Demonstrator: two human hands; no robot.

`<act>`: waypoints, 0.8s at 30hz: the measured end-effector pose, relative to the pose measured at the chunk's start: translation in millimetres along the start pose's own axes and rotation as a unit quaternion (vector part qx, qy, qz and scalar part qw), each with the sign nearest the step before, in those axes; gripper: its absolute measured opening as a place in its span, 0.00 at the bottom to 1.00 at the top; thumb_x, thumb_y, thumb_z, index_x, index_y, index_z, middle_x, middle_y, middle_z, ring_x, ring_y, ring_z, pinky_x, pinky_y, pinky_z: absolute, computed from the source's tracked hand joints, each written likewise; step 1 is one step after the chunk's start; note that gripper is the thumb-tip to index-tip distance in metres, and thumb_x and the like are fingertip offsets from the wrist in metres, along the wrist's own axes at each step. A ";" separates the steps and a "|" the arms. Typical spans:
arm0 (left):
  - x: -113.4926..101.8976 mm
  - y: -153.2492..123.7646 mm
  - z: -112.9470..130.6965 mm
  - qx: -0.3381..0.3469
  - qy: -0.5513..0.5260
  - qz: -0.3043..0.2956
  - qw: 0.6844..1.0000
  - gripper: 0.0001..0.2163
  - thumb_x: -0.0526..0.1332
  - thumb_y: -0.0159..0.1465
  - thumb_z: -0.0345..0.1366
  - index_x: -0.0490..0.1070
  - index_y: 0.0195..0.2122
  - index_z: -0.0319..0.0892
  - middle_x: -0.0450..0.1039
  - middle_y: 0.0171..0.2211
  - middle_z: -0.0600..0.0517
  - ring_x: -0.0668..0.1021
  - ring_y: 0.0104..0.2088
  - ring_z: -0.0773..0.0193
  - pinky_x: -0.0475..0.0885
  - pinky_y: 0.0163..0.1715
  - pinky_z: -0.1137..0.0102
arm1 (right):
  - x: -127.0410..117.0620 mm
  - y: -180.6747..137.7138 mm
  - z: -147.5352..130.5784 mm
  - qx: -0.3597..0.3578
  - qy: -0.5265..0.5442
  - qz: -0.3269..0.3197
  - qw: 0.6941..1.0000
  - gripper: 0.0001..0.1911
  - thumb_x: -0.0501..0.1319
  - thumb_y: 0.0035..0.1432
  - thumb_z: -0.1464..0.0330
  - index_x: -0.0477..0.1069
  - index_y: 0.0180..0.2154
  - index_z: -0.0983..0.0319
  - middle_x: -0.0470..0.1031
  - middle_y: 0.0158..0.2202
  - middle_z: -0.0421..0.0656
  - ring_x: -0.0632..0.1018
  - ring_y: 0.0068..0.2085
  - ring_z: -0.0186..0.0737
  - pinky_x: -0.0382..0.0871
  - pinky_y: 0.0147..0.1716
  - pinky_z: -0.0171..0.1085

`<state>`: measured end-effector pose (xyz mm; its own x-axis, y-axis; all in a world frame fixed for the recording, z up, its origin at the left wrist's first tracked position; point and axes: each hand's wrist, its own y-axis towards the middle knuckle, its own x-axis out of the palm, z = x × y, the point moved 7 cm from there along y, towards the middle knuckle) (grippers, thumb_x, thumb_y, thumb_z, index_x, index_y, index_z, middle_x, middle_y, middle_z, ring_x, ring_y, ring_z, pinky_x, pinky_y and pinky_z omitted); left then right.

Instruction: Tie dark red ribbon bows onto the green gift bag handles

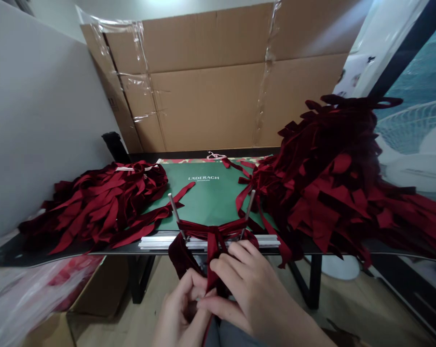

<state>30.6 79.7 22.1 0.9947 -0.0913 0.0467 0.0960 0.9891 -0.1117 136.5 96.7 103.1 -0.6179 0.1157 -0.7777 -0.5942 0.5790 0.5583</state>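
**Red velvet bow [213, 235] pinched in front of a metal jig [203, 242]**

The left hand [182, 301] and the right hand [254, 289] are close together just below the jig, and both grip the bow at its knot and hanging tails. Fingers of both hands are bent and pressed together, the right ones lying over the left, but the exact pinch is partly hidden. The bow's upper band goes around two upright metal rods [174, 209] fixed on the jig. Behind it, a green Läderach paper bag [203, 202] lies flat on the black table [95, 249]. One heap of dark red ribbon strips [98, 207] lies to the left, and a larger heap of ribbon strips [330, 183] lies to the right, hanging over the table edge.
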 end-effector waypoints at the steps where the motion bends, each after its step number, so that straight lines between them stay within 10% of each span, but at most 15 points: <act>1: 0.0 -0.4 0.2 -0.001 -0.001 -0.002 1.000 0.09 0.65 0.56 0.38 0.66 0.27 0.41 0.71 0.23 0.55 0.72 0.24 0.69 0.66 0.25 0.78 | 0.3 2.7 -0.3 0.005 0.016 -0.005 1.000 0.17 0.52 0.63 0.56 0.66 0.31 0.61 0.72 0.27 0.39 0.67 0.31 0.38 0.59 0.37 0.41; 9: 2.7 -1.6 2.5 -0.040 -0.002 -0.045 0.998 0.12 0.60 0.61 0.45 0.64 0.28 0.41 0.74 0.23 0.52 0.76 0.26 0.66 0.68 0.29 0.75 | 1.9 -8.0 20.2 0.171 0.284 -0.036 0.943 0.03 0.59 0.57 0.73 0.66 0.33 0.59 0.72 0.31 0.38 0.71 0.34 0.34 0.65 0.35 0.34; 15: 3.1 -1.2 6.8 -0.033 0.033 -0.052 0.998 0.13 0.58 0.62 0.47 0.64 0.28 0.42 0.76 0.24 0.50 0.75 0.26 0.66 0.67 0.29 0.75 | -1.3 -27.0 37.5 0.270 0.409 0.046 0.870 0.13 0.61 0.53 0.74 0.65 0.41 0.58 0.69 0.40 0.41 0.72 0.32 0.32 0.68 0.32 0.32; 24: 4.2 -1.1 4.5 -0.027 0.112 -0.073 0.991 0.14 0.55 0.63 0.49 0.62 0.30 0.43 0.72 0.17 0.54 0.69 0.18 0.70 0.63 0.21 0.77 | -16.6 -31.1 38.5 0.293 0.232 -0.050 0.926 0.05 0.60 0.55 0.74 0.69 0.29 0.59 0.72 0.28 0.37 0.73 0.31 0.33 0.65 0.29 0.30</act>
<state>34.6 78.8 26.9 0.9524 -0.2629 -0.1542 0.2358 0.9562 -0.1736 185.0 107.8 87.5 -0.8106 -0.2431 -0.5327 -0.3630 0.9225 0.1315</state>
